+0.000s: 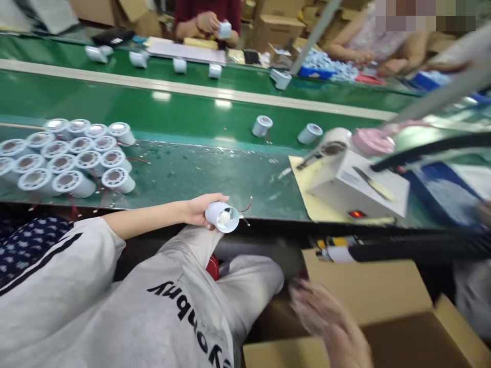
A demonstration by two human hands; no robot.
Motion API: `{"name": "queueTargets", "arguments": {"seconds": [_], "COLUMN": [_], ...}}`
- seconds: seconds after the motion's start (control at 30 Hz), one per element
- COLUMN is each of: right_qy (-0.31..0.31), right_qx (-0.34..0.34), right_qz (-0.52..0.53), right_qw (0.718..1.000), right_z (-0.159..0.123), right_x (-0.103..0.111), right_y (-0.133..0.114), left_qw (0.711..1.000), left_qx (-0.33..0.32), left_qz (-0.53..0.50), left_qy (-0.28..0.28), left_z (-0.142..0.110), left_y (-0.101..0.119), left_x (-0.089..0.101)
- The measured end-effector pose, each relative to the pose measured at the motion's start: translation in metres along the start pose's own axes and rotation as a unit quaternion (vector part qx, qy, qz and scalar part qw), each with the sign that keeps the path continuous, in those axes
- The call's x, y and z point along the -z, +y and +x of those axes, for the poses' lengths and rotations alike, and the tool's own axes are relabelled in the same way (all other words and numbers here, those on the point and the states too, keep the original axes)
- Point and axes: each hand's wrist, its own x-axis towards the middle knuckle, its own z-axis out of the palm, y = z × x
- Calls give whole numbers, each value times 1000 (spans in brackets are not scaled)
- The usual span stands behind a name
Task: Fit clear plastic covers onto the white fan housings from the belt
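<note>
My left hand [197,208] is wrapped round a pale blue cylindrical housing [221,216] just off the bench's front edge. The housing's open end faces me, showing a white part inside, and thin red and dark wires stick out on its right. Low on the right, my right hand [326,317] is smeared by motion over an open cardboard box [356,291]. Whether it holds anything cannot be made out. Many similar housings [63,162] stand packed together on the bench at the left, wires trailing from several.
Two housings [262,126] stand on the green conveyor [184,115], and several more lie on the far strip. A white box-shaped device [360,184] with a lit red switch sits at right beside tape rolls [335,140]. Two people work across the line; another person's arm shows at far right.
</note>
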Motion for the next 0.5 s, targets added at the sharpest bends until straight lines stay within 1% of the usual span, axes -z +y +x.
{"name": "queueTargets", "arguments": {"seconds": [0.03,0.07,0.13,0.2,0.23,0.27,0.33,0.4,0.43,0.5], "right_qy": [-11,-11,1,9,6,-1,-18,-24,-21,-6], "right_qx": [69,119,168,149,129,106,70,45,31,-8], "right_qz": [-39,-94,-181,-259,-277,-276,-215,-113,-62,19], "right_qw": [997,988,969,954,952,955,974,992,997,1000], "right_z": [1,5,22,39,45,49,51,49,48,46], "right_x": [-13,-26,-50,-66,-71,-73,-75,-73,-73,-72], "right_y": [-3,-5,-10,-12,-12,-12,-10,-10,-10,-12], "left_qw": [999,998,994,985,977,962,918,869,852,835], "left_qx": [22,38,53,32,1,-44,-152,-245,-273,-297], "left_qz": [11,22,61,142,197,257,362,428,446,464], "left_qy": [-22,-41,-72,-88,-86,-78,-50,-24,-16,-7], "left_z": [10,18,29,31,31,29,24,21,20,21], "left_y": [-6,-12,-19,-21,-21,-21,-20,-20,-21,-26], "left_x": [-8,-14,-25,-32,-35,-37,-39,-40,-40,-38]}}
